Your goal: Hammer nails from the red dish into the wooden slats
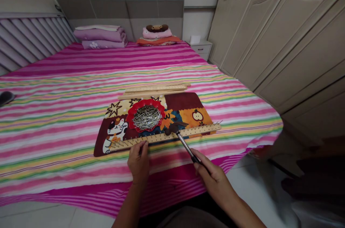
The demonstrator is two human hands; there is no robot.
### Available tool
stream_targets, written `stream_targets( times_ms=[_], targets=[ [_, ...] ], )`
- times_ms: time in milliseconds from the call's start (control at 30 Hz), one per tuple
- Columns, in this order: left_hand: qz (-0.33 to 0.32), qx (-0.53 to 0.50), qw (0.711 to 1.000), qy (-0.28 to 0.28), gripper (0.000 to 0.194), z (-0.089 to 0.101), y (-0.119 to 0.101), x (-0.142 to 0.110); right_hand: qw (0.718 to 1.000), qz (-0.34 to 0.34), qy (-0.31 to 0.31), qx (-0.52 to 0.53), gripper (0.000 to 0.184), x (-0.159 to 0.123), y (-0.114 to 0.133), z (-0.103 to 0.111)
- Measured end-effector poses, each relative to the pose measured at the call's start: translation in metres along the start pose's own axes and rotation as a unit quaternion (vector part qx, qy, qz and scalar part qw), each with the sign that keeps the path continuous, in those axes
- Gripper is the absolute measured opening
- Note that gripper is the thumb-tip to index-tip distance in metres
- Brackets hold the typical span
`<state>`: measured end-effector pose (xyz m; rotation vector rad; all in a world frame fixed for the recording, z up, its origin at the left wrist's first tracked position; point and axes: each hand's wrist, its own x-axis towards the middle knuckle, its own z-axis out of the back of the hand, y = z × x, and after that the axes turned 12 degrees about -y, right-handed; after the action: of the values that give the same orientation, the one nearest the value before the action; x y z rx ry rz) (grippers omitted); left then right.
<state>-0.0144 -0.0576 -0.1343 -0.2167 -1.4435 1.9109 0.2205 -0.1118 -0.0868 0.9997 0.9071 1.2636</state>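
Note:
A long wooden strip (199, 130) studded with rows of nails lies across the front of a patterned mat (185, 101). My left hand (138, 161) has its fingers closed at the strip's near edge, left of the middle; whether they grip the strip or a nail is hidden. In my right hand (211, 170) is the dark handle of a claw hammer (184, 143), whose head rests on or just over the strip. Behind the strip, a red scalloped dish (129, 117) holds a heap of loose silver nails (147, 116).
More wooden strips (156, 89) lie behind the mat on the striped bedspread (54, 120). Folded purple bedding (101, 36) and a pink pile (157, 33) sit by the headboard (107, 9). Wardrobe doors (269, 23) stand along the right, beside a small nightstand (201, 48).

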Motion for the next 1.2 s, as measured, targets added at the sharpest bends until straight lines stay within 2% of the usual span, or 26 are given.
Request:
stream_targets(
  times_ms=[300, 533, 633, 700, 900, 1033, 1133, 1200],
  targets=[
    [-0.081, 0.024, 0.996, 0.006, 0.017, -0.001, 0.005, 0.001, 0.987, 0.140, 0.066, -0.030, 0.043, 0.003, 0.019, -0.019],
    [-0.082, 0.015, 0.996, 0.010, 0.014, -0.001, 0.006, 0.001, 0.965, 0.217, 0.101, -0.104, 0.050, 0.009, 0.025, -0.033],
    [-0.083, 0.027, 0.996, 0.010, 0.013, -0.002, 0.007, 0.001, 0.950, 0.228, 0.122, -0.172, 0.052, 0.011, 0.030, -0.033],
    [-0.078, 0.033, 0.996, 0.009, 0.013, -0.002, 0.007, 0.001, 0.950, 0.228, 0.124, -0.174, 0.051, 0.011, 0.032, -0.031],
    [-0.059, 0.012, 0.998, 0.015, 0.019, -0.001, 0.000, 0.001, 0.985, 0.161, 0.057, -0.037, 0.044, 0.006, 0.025, -0.016],
    [-0.045, 0.023, 0.998, 0.031, 0.034, 0.010, 0.008, -0.001, 0.999, 0.049, -0.004, 0.013, 0.041, 0.001, 0.004, -0.007],
    [-0.030, 0.050, 0.996, 0.065, 0.040, 0.022, 0.024, -0.003, 0.994, -0.028, -0.096, 0.041, 0.044, 0.004, -0.018, 0.008],
    [-0.015, 0.073, 0.993, 0.088, 0.040, 0.030, 0.039, -0.006, 0.985, -0.020, -0.168, 0.027, 0.046, 0.014, -0.031, 0.026]
  ],
)
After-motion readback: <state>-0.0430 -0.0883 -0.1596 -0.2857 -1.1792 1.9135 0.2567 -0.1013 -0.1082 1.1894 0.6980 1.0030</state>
